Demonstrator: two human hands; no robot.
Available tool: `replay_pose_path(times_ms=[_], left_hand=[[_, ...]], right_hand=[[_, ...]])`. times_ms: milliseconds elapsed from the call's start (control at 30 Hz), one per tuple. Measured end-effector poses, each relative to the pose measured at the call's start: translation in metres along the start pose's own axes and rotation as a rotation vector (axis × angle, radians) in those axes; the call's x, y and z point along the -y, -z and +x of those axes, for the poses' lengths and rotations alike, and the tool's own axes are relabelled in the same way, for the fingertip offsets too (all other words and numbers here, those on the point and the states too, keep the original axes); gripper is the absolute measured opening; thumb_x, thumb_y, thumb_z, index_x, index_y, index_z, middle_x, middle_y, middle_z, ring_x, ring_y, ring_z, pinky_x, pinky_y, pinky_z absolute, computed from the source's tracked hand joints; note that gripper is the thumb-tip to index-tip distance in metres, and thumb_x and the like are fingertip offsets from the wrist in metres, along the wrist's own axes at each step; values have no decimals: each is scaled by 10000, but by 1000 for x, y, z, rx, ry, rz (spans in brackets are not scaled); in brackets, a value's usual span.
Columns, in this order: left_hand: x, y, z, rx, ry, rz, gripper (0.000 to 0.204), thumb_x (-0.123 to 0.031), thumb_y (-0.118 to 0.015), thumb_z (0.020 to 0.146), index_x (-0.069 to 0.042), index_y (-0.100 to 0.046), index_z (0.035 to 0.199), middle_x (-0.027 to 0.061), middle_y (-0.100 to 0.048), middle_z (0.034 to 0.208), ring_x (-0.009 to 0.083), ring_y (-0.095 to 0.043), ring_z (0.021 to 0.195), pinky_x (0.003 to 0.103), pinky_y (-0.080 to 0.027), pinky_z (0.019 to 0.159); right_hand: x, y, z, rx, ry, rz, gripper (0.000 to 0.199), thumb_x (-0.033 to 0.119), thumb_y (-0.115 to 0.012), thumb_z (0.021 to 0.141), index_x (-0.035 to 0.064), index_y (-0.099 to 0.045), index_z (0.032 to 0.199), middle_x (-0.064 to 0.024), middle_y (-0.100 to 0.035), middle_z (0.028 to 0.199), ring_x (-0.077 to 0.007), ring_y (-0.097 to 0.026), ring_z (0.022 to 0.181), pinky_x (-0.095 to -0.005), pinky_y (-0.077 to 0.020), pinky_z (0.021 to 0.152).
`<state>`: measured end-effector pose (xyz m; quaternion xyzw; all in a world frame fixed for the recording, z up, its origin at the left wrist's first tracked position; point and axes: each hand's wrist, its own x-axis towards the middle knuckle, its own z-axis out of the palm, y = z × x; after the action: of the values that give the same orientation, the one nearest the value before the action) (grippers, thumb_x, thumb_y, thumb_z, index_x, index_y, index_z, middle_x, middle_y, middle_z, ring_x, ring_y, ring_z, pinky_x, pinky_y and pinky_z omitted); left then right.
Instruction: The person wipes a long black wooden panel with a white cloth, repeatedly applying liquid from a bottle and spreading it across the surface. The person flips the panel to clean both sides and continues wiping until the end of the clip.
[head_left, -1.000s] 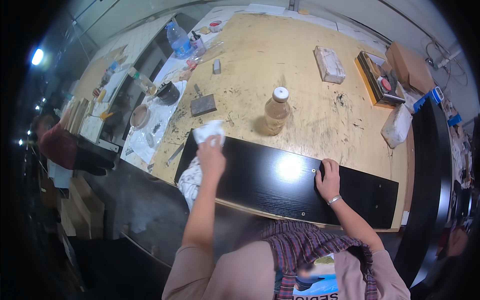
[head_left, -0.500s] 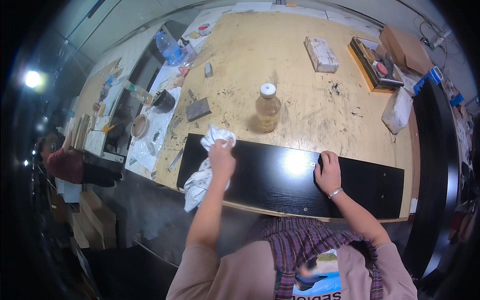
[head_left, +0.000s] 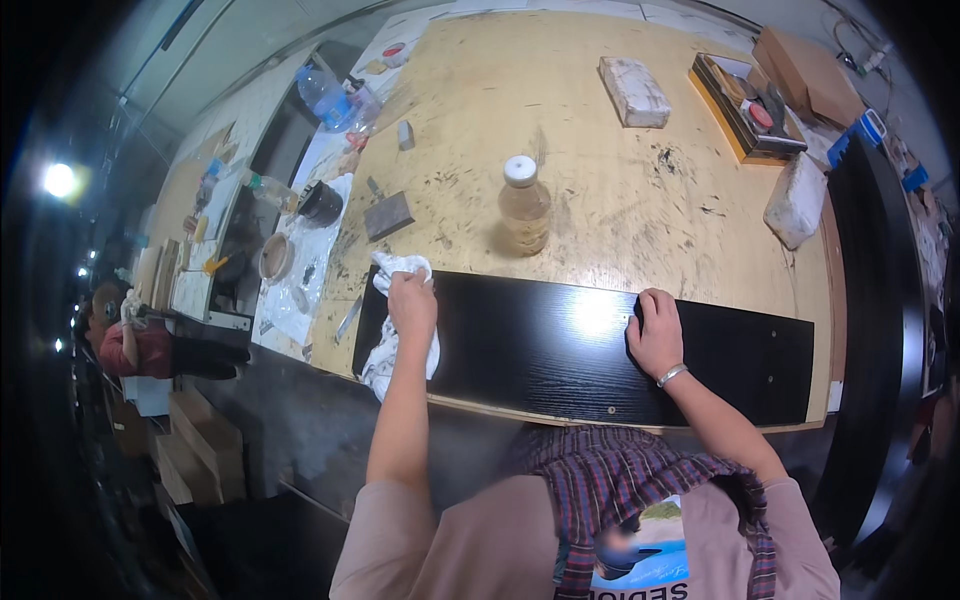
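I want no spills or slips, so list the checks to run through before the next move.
1. Cloth in the left hand: ok, bunched under it at the left end of the black board.
2. Right hand on the board: ok, near the far edge.
3. Bottle off the board: ok, upright beyond it.
4. White cap tight: cannot tell; it is on, but tightness doesn't show.
5. Gray block off the board: ok, lying beyond its left end.

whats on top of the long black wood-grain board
On the board are a crumpled white cloth, held by the left hand near its left end, and the right hand. Small round pale fittings show too. The surface beneath cloth and hands is covered.
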<state>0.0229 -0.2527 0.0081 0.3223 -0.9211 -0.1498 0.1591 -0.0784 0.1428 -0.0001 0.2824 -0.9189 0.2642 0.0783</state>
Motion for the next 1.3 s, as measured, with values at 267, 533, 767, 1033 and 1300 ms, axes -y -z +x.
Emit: replay_pose_path(times_ms=[267, 533, 767, 1033, 1300], left_hand=[[-13, 18, 23, 48, 95, 56, 335, -229, -827, 798, -21, -774, 1055, 207, -680, 1067, 391, -668, 992, 453, -525, 878], [5, 8, 37, 75, 41, 139, 366, -307, -852, 751, -52, -797, 1007, 204, -748, 943, 380, -722, 883, 456, -557, 824], [-5, 15, 39, 127, 87, 162, 359, -312, -856, 741, -60, -798, 990, 194, -750, 935, 372, -722, 893, 453, -557, 823], [-3, 14, 41, 148, 75, 178, 363, -311, -854, 740, -51, -792, 986, 195, -749, 933, 371, -721, 892, 452, -557, 812], [-1, 11, 43, 147, 90, 178, 367, -310, -859, 740, -49, -790, 988, 189, -751, 937, 362, -724, 890, 448, -557, 800]], right_hand=[[-1, -2, 1, -50, 20, 15, 306, 47, -625, 780, -29, -556, 1069, -197, -546, 1137, -390, -538, 1087, -462, -462, 974], [3, 0, 2, -53, 23, 23, 308, 55, -627, 779, -28, -558, 1068, -200, -547, 1132, -389, -538, 1083, -463, -462, 973], [-1, 0, 1, -15, 14, 14, 395, 32, -645, 783, -44, -554, 1159, -208, -553, 1182, -396, -542, 1124, -454, -466, 993], [-1, -3, 1, -55, 37, 13, 315, 55, -626, 776, -29, -553, 1071, -201, -541, 1131, -386, -534, 1074, -463, -459, 962], [1, 0, 2, -54, 37, 15, 331, 53, -638, 771, -25, -546, 1079, -199, -539, 1129, -387, -535, 1070, -462, -460, 960]])
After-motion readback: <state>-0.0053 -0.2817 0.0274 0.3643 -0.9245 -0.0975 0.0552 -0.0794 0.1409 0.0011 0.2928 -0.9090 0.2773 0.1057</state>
